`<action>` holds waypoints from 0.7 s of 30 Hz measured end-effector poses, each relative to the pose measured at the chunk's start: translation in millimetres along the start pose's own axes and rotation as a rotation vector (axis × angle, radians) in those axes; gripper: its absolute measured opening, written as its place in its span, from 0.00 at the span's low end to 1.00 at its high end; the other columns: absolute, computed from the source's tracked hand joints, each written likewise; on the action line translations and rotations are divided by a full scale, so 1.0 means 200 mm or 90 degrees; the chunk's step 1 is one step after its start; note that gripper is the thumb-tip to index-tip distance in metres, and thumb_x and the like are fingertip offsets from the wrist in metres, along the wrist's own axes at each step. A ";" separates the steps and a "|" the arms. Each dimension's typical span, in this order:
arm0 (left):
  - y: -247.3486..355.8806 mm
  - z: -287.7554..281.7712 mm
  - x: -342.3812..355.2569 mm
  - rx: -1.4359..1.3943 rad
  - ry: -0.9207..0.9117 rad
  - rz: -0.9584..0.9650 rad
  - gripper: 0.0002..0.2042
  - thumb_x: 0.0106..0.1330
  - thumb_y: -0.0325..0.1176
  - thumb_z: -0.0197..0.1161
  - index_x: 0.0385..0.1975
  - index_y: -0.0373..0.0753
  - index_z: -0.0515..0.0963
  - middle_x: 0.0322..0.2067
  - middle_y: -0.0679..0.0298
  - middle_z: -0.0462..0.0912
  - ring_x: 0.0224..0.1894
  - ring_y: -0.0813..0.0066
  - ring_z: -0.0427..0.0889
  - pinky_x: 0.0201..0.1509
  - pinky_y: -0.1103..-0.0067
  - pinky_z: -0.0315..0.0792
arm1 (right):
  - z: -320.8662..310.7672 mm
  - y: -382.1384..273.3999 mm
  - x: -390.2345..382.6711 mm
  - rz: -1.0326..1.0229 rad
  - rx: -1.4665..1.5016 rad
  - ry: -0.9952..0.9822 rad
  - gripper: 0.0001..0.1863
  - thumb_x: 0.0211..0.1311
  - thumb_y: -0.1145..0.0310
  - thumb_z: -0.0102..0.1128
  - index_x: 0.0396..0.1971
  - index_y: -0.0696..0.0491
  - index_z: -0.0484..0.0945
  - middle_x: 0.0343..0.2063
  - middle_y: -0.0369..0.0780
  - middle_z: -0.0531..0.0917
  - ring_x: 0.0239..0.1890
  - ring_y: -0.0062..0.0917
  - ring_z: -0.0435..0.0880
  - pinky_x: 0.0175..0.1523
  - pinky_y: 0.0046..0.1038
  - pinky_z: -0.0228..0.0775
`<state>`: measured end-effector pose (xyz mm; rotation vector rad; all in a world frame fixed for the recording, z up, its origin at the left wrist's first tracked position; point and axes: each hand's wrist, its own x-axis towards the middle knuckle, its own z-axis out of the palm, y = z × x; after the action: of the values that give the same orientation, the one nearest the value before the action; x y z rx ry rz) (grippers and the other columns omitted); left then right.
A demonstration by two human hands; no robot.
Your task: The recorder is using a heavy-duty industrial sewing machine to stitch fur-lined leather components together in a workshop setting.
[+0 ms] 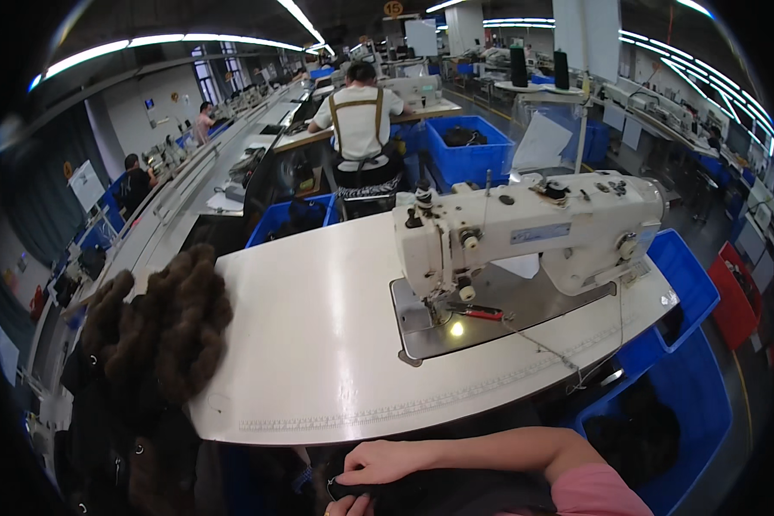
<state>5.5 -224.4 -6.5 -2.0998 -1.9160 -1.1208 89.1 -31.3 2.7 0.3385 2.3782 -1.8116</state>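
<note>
Below the front edge of the white sewing table, my right hand has its thumb and fingers closed on black fabric with what looks like a metal fastener along it. My left hand, mostly cut off by the lower edge, is just below it, fingers bent on the same fabric. An industrial sewing machine stands on the table, with red-handled thread snips by its needle plate and a cord running from them. Dark garments with brown fur trim hang over the table's left end.
Blue bins with dark fabric stand at the right, beside a red bin. Another blue bin stands ahead. A worker in a white top sits ahead with their back to me; other workers are along the left row.
</note>
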 end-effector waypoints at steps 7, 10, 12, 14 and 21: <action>-0.17 0.11 -0.28 -0.252 -0.234 -0.244 0.19 0.72 0.26 0.49 0.62 0.34 0.66 0.59 0.38 0.67 0.63 0.44 0.68 0.62 0.70 0.65 | 0.26 0.06 0.01 -0.280 -0.283 0.303 0.13 0.47 0.54 0.63 0.23 0.48 0.79 0.27 0.39 0.81 0.35 0.36 0.80 0.42 0.39 0.67; -0.20 0.16 -0.28 -0.396 -0.133 -0.323 0.17 0.73 0.30 0.49 0.59 0.35 0.68 0.56 0.43 0.70 0.59 0.51 0.70 0.58 0.73 0.67 | 0.26 0.01 -0.04 -0.360 -0.366 0.327 0.11 0.47 0.56 0.62 0.21 0.48 0.78 0.25 0.38 0.79 0.33 0.35 0.79 0.39 0.38 0.65; -0.20 0.19 -0.29 -0.549 -0.045 -0.400 0.16 0.73 0.34 0.49 0.56 0.35 0.70 0.52 0.48 0.73 0.55 0.57 0.73 0.55 0.75 0.70 | 0.29 -0.01 -0.07 -0.421 -0.393 0.361 0.10 0.46 0.57 0.62 0.20 0.48 0.77 0.24 0.36 0.79 0.30 0.33 0.77 0.38 0.37 0.64; -0.21 0.19 -0.29 -0.703 0.047 -0.483 0.16 0.74 0.38 0.48 0.54 0.36 0.72 0.49 0.53 0.75 0.51 0.63 0.75 0.51 0.77 0.72 | 0.35 -0.06 -0.12 -0.396 -0.503 0.258 0.09 0.47 0.58 0.60 0.20 0.47 0.78 0.26 0.35 0.79 0.30 0.31 0.77 0.37 0.36 0.64; -0.13 0.01 -0.12 -1.220 0.250 -0.483 0.25 0.75 0.49 0.42 0.64 0.39 0.64 0.57 0.58 0.73 0.59 0.63 0.72 0.63 0.65 0.67 | 0.19 -0.31 -0.24 -0.703 -0.491 0.498 0.18 0.51 0.53 0.62 0.34 0.53 0.79 0.34 0.41 0.78 0.37 0.36 0.76 0.43 0.38 0.68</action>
<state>-16.0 -238.5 -31.3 -0.6094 -1.1635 -4.0642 117.7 -87.8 61.6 -0.5941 4.0659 -0.7023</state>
